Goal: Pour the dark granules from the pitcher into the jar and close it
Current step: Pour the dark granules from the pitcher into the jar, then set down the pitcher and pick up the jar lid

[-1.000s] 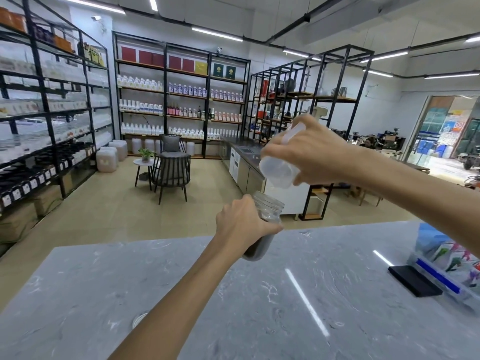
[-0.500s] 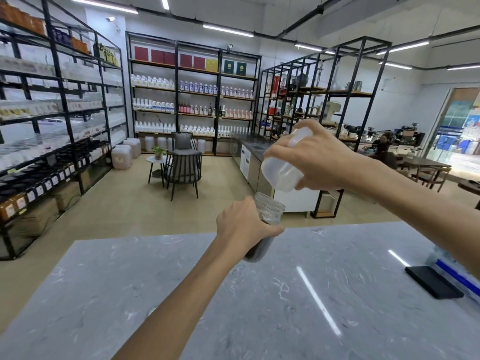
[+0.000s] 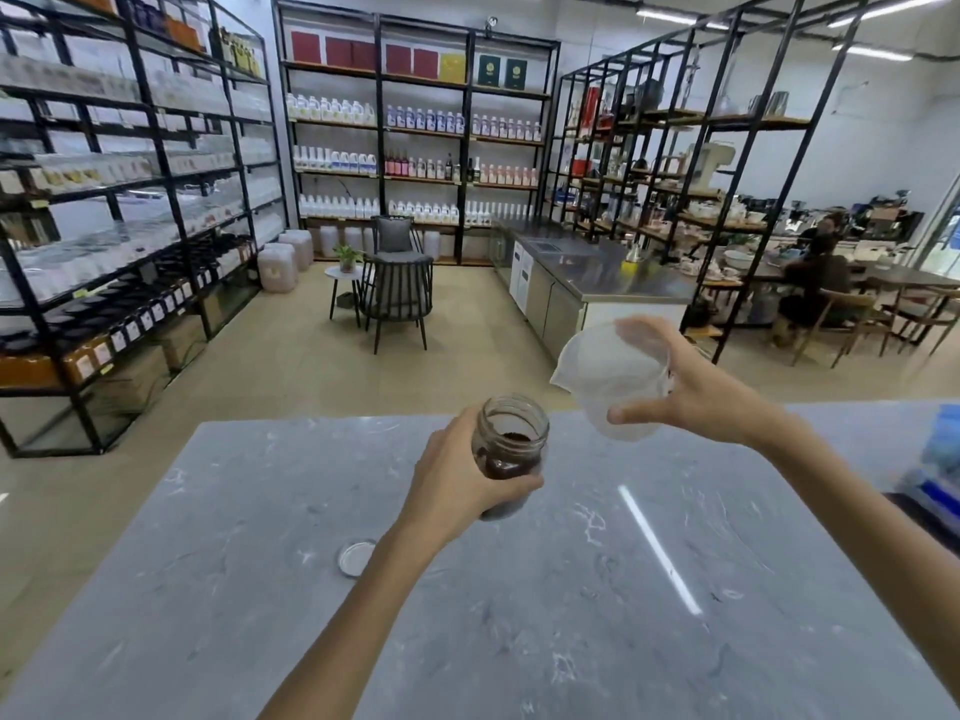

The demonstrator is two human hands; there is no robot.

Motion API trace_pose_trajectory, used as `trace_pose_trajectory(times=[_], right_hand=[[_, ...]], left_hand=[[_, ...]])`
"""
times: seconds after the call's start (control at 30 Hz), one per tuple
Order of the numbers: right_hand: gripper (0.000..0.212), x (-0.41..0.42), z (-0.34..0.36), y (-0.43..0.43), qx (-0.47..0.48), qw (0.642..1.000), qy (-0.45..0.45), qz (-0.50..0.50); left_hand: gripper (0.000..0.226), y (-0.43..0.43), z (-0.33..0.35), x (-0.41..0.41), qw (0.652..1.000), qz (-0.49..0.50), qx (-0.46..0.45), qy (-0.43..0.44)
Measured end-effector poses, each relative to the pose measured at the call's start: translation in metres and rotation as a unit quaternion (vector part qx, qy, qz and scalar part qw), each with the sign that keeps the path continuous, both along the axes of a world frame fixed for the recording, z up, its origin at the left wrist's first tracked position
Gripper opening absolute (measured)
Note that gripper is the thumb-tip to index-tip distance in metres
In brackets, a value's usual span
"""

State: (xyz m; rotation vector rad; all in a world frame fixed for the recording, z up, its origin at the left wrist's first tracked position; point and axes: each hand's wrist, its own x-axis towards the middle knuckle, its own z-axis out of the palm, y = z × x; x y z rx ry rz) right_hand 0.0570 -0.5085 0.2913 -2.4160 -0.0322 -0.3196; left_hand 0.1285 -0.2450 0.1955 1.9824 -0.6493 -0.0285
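Note:
My left hand [image 3: 462, 485] grips a clear glass jar [image 3: 511, 444], held above the grey marble table [image 3: 571, 615]. The jar's mouth is open and dark granules fill its lower part. To the right and slightly higher, my right hand [image 3: 696, 392] holds a translucent white plastic pitcher [image 3: 613, 376] by its side. The pitcher is nearly upright, its spout pointing left toward the jar, and it looks empty. A round metal lid [image 3: 356, 557] lies flat on the table, below and left of the jar, next to my left forearm.
A blue-and-white box [image 3: 935, 470] and a dark flat object [image 3: 914, 511] sit at the table's right edge. Beyond the table are black shelving racks [image 3: 156, 200] of bottles, a chair with a small side table [image 3: 400, 293], a steel counter [image 3: 597, 283] and a seated person [image 3: 815, 288].
My right hand has swung the pitcher from tipped over the jar to nearly upright, down and to the right. The jar has been tilted toward me, showing its mouth. The camera now looks lower.

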Motion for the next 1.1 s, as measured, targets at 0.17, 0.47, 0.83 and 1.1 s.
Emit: trace_pose_trajectory(times=[0.17,0.47,0.83,1.1], right_hand=[[0.097,-0.026,-0.114,-0.003,0.223,0.973,0.051,-0.026],[0.091,-0.083,-0.298,0.071,0.352,0.925,0.123,-0.077],[0.09,-0.122,-0.357,0.103,0.314,0.935,0.148,-0.079],[0.104,-0.127,-0.343,0.103,0.334,0.921,0.194,-0.046]], left_hand=[[0.072,0.041,-0.081,-0.022,0.995,0.023,-0.065,0.065],[0.081,0.09,-0.2,-0.073,0.98,0.054,-0.059,0.182],[0.088,0.111,-0.239,-0.087,0.977,0.028,-0.006,0.211],[0.088,0.118,-0.255,-0.085,0.977,0.001,0.025,0.211]])
